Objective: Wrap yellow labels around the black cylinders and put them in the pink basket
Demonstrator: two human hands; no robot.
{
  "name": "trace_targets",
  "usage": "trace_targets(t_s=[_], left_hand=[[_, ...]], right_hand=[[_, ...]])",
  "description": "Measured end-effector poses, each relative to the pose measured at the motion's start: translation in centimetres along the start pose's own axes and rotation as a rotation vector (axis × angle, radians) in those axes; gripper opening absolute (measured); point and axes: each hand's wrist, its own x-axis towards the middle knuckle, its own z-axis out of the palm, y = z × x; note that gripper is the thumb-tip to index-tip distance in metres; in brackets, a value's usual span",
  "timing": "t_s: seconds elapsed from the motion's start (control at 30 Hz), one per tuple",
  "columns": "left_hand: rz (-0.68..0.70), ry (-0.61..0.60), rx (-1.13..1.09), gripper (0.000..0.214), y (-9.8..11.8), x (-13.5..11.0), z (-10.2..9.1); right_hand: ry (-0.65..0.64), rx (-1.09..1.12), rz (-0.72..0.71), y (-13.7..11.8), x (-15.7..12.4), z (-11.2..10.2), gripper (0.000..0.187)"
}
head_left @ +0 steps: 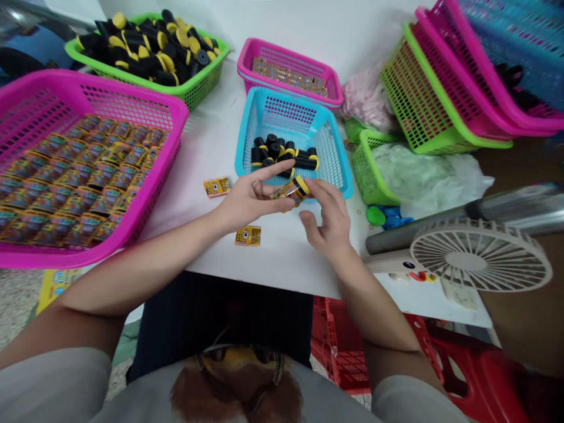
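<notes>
Over the front of the white table, my left hand [245, 202] grips a small box-like piece with a yellow end and a printed yellow wrapper [291, 191] between thumb and fingers. Its index finger stretches out over the blue basket [332, 138]. My right hand [330, 226] is beside the yellow end, thumb and fingers apart; the fingertips are at its edge, and whether they touch it I cannot tell. Black cylinders with yellow ends [273, 150] lie in the blue basket. Two flat yellow printed packets [217, 187] lie on the table near my left hand.
At left, a pink basket [174, 126] holds rows of wrapped pieces. Behind it, a green basket [194, 94] is heaped with black-and-yellow cylinders. A pink basket [337, 97] of clear pieces stands at the back. Tilted baskets [409, 111], a metal tube and a fan [469, 260] occupy the right.
</notes>
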Motion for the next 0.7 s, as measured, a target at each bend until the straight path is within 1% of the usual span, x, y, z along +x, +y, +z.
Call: trace_targets(t_s=[0.07, 0.1, 0.13, 0.2, 0.27, 0.4, 0.47, 0.53, 0.6, 0.7], left_hand=[[0.033, 0.029, 0.060, 0.096, 0.2, -0.3, 0.2], [0.047, 0.030, 0.085, 0.096, 0.2, -0.4, 0.3], [0.055, 0.022, 0.104, 0.096, 0.2, -0.6, 0.5], [0.045, -0.017, 0.115, 0.097, 0.2, -0.7, 0.8], [0.006, -0.068, 0.089, 0.096, 0.2, -0.7, 1.2], [-0.139, -0.133, 0.033, 0.086, 0.2, -0.9, 1.8], [-0.177, -0.182, 0.028, 0.084, 0.3, -1.1, 1.9], [-0.172, -0.260, 0.039, 0.086, 0.5, -1.3, 1.8], [-0.141, -0.332, 0.040, 0.092, 0.6, -1.5, 1.6], [-0.099, -0.391, 0.029, 0.097, 0.7, -1.6, 1.3]], right_hand=[[-0.038, 0.009, -0.013, -0.6, -0.2, 0.7, 0.064], [-0.042, 0.006, -0.020, -0.8, -0.2, 1.1, 0.070], [-0.036, -0.006, -0.026, -1.0, -0.3, 1.4, 0.072], [-0.006, -0.036, -0.039, -1.3, -0.5, 2.0, 0.069], [0.020, -0.035, -0.062, -1.6, -0.6, 2.4, 0.065], [-0.012, 0.031, -0.089, -1.9, -0.9, 2.6, 0.067], [-0.020, 0.076, -0.087, -2.0, -1.0, 2.6, 0.070], [-0.009, 0.132, -0.094, -2.2, -1.0, 2.6, 0.072], [0.013, 0.159, -0.109, -2.4, -1.0, 2.5, 0.070], [0.025, 0.134, -0.156, -2.4, -0.9, 2.3, 0.064]])
